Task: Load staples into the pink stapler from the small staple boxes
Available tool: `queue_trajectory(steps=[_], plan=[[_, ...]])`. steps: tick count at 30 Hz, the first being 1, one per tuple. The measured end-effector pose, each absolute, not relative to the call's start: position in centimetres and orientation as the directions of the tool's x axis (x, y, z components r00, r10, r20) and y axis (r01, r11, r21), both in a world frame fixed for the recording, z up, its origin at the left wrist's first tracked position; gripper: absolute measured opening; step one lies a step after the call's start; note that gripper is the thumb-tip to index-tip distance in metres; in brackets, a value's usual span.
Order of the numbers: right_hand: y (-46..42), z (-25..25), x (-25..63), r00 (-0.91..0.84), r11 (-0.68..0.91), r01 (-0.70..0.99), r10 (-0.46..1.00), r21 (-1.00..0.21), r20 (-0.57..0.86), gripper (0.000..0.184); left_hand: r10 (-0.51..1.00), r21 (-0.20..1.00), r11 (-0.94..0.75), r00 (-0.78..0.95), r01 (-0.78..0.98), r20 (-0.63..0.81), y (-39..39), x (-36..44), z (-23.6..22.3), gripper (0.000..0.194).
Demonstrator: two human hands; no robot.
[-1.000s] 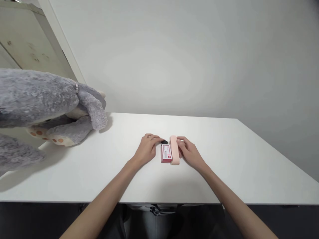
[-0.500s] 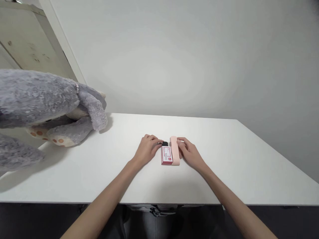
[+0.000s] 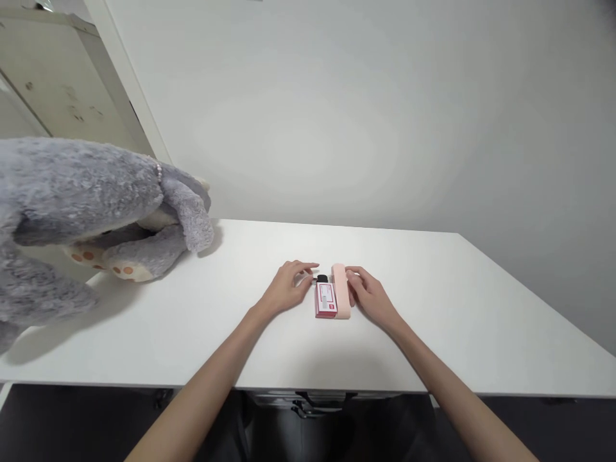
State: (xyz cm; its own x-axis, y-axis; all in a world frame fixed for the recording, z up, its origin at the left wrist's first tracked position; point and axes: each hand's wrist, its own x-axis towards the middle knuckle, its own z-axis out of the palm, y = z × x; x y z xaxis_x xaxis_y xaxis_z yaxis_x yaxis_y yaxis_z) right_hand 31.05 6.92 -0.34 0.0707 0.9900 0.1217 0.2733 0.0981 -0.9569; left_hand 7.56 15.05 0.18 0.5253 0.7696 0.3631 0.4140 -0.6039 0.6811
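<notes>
Well to the left of all the fingers, a large grey plush toy (image 3: 72,186) is seated at the white, smooth surface (image 3: 192,333). The fingers of the left hand (image 3: 289,287) are spread, with index finger and thumb held apart; nothing is seen to be gripped, though the thumb tip is brought close to a small, black, rounded object (image 3: 322,279). Whether it is touched cannot be told. It looks light and stiff, and is probably best pinched by its sides.

Just nearer than it, to the right of the left thumb, a white-and-red, flat rectangular box (image 3: 326,299), apparently cardboard, is laid. It looks closed, its contents hidden; light and crushable, it should be taken gently by its long edges.

Against its right side a pale pink, long, round-ended case (image 3: 341,290) is set, likely rigid and slightly slippery, best held across its width. No contents are shown. Its right edge is met by the bent fingers of the right hand (image 3: 371,296); whether it is grasped cannot be told.
</notes>
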Motion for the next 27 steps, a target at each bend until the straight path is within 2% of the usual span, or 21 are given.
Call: queue_trajectory(steps=[3, 5, 8, 9, 11, 14, 15, 17, 21, 24, 27], plan=[[7.0, -0.6, 31.1, 0.102, 0.088, 0.221, 0.988, -0.971, 0.113, 0.052, 0.861, 0.816, -0.458, 0.403, 0.352, 0.309, 15.1, 7.4, 0.3, 0.033], [6.6, -0.4, 30.9, 0.223, 0.107, 0.214, 0.962, -0.971, 0.155, 0.046, 0.917, 0.877, -0.371, 0.268, 0.305, 0.295, 15.3, 7.3, 0.2, 0.029], [4.5, 0.7, 29.3, 0.473, 0.156, 0.320, 0.828, -0.935, 0.300, 0.032, 0.941, 0.901, -0.337, 0.074, 0.274, 0.330, 16.0, 7.0, -0.1, 0.024], [3.5, 1.1, 28.4, 0.494, 0.169, 0.380, 0.794, -0.909, 0.355, 0.028, 0.939, 0.902, -0.335, 0.021, 0.273, 0.343, 16.2, 6.9, -0.2, 0.022], [1.3, 1.9, 25.9, 0.412, 0.255, 0.487, 0.777, -0.835, 0.477, 0.022, 0.930, 0.907, -0.327, -0.079, 0.264, 0.358, 16.8, 6.6, -0.6, 0.020], [-1.2, 1.7, 21.3, 0.070, 0.438, 0.544, 0.827, -0.716, 0.559, 0.022, 0.901, 0.918, -0.318, -0.224, 0.238, 0.371, 17.8, 6.1, -1.0, 0.016], [-1.6, 1.3, 19.8, -0.035, 0.477, 0.548, 0.834, -0.687, 0.551, 0.025, 0.888, 0.920, -0.317, -0.268, 0.231, 0.373, 18.1, 5.8, -1.1, 0.015], [-1.7, -0.1, 17.2, -0.114, 0.465, 0.577, 0.860, -0.671, 0.498, 0.037, 0.860, 0.926, -0.309, -0.351, 0.218, 0.370, 18.7, 5.2, -1.3, 0.015], [0.7, -2.5, 14.0, -0.137, 0.338, 0.734, 0.923, -0.589, 0.359, 0.055, 0.819, 0.937, -0.288, -0.455, 0.199, 0.349, 19.4, 4.2, -1.4, 0.015], [3.5, -2.6, 13.1, -0.137, 0.248, 0.812, 0.961, -0.528, 0.240, 0.059, 0.811, 0.935, -0.294, -0.466, 0.199, 0.354, 19.5, 4.0, -1.4, 0.014], [6.3, -1.8, 12.7, -0.100, 0.179, 0.851, 0.978, -0.493, 0.182, 0.060, 0.807, 0.934, -0.296, -0.472, 0.198, 0.355, 19.6, 3.9, -1.3, 0.014]])
